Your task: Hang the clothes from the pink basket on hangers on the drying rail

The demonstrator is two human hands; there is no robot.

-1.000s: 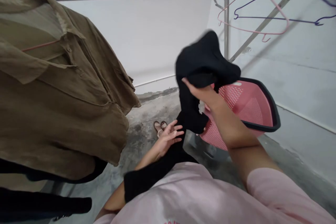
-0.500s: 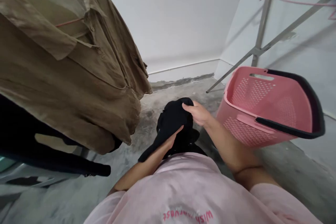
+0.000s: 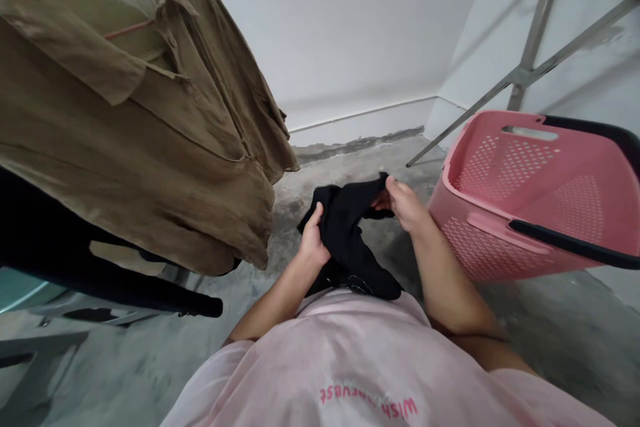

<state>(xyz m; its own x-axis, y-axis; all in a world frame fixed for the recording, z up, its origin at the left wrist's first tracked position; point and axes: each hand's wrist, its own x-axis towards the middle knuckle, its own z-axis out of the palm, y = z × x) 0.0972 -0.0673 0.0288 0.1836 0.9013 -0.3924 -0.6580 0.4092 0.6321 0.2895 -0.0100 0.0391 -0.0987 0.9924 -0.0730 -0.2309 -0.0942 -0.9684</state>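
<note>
A crumpled black garment (image 3: 345, 220) hangs between my two hands, just in front of my pink shirt; its exact kind is hard to make out. My left hand (image 3: 314, 240) is closed on its left side, thumb up along the cloth. The upper right edge is pinched in my right hand (image 3: 404, 203), with some fingers behind the fabric. The lower part of the cloth hangs down toward my waist.
At left hangs a brown collared shirt (image 3: 200, 147) on a hanger, with a dark sleeve (image 3: 165, 300) below it. A pink laundry basket (image 3: 480, 213) with black handles stands at right. Behind it is a metal rack (image 3: 525, 73). A teal basin (image 3: 25, 290) shows at lower left.
My left hand has come out from under the cloth and now grips its left side. My right hand has moved right, spreading the garment. The view has shifted slightly.
</note>
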